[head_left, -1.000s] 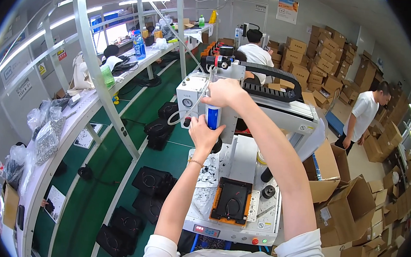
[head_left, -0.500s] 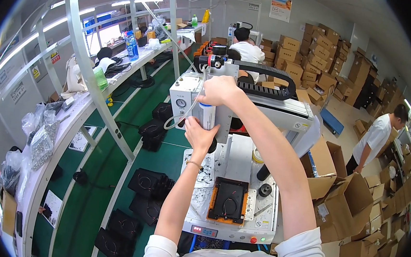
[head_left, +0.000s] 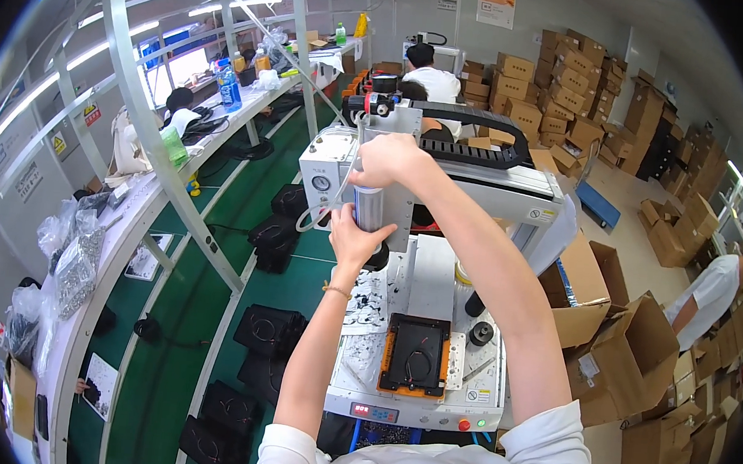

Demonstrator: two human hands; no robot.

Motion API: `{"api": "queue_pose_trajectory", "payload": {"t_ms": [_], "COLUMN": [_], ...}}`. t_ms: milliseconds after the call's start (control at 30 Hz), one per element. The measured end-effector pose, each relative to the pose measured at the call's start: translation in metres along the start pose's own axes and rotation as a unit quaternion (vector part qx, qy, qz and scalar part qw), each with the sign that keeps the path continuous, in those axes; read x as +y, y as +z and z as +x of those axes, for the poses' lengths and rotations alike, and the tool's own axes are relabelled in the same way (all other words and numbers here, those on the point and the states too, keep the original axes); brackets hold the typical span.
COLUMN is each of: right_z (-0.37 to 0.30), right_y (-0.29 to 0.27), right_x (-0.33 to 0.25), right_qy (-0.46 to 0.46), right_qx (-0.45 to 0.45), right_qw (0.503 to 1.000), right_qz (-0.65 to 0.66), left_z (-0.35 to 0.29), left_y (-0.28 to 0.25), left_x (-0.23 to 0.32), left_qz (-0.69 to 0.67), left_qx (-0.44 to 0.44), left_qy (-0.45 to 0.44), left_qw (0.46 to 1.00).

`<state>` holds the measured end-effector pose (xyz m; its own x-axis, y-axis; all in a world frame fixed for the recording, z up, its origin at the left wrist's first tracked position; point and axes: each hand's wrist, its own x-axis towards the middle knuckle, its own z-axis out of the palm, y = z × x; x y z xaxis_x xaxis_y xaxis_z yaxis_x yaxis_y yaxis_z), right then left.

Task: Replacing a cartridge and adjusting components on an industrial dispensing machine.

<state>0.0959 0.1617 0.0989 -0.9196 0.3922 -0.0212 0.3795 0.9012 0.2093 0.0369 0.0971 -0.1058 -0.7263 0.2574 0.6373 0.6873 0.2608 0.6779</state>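
A pale cylindrical cartridge [head_left: 370,206] stands upright at the front of a white benchtop machine's [head_left: 433,276] overhead arm. My left hand [head_left: 356,244] is closed around the cartridge's lower part, its thumb reaching across to the right. Over the upper end, my right hand [head_left: 389,158] is closed with its fingers bent down, hiding the cartridge's top. A clear tube [head_left: 353,156] loops beside the fingers. To the left sits a round pressure gauge [head_left: 320,183]. Below, on the machine bed, a black plastic part [head_left: 415,353] with a thin looped wire lies in an orange-edged fixture [head_left: 388,360].
Stacks of black parts [head_left: 268,329] lie on the green conveyor [head_left: 162,338] to my left, beside a metal post [head_left: 148,127]. Open cartons [head_left: 627,365] crowd the right. One person [head_left: 707,298] stands there; another [head_left: 431,80] is beyond the machine.
My view has shifted slightly, and the person on the right has moved toward the right edge. Both my hands remain on the cartridge, whose visible side now looks shinier.
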Motion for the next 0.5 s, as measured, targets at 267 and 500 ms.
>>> {"api": "queue_pose_trajectory", "payload": {"t_ms": [267,500], "right_z": [-0.018,0.014], "right_y": [0.007,0.051], "right_x": [0.025,0.036], "right_qy": [-0.153,-0.214], "right_qx": [0.036,0.177], "right_qw": [0.98,0.935], "right_qz": [0.12,0.221], "left_z": [0.007,0.008], "left_y": [-0.003,0.013], "left_x": [-0.005,-0.02], "left_qz": [-0.203,-0.305], "left_qx": [-0.171,-0.178], "left_qy": [-0.041,-0.027], "left_qw": [0.963,0.935]}}
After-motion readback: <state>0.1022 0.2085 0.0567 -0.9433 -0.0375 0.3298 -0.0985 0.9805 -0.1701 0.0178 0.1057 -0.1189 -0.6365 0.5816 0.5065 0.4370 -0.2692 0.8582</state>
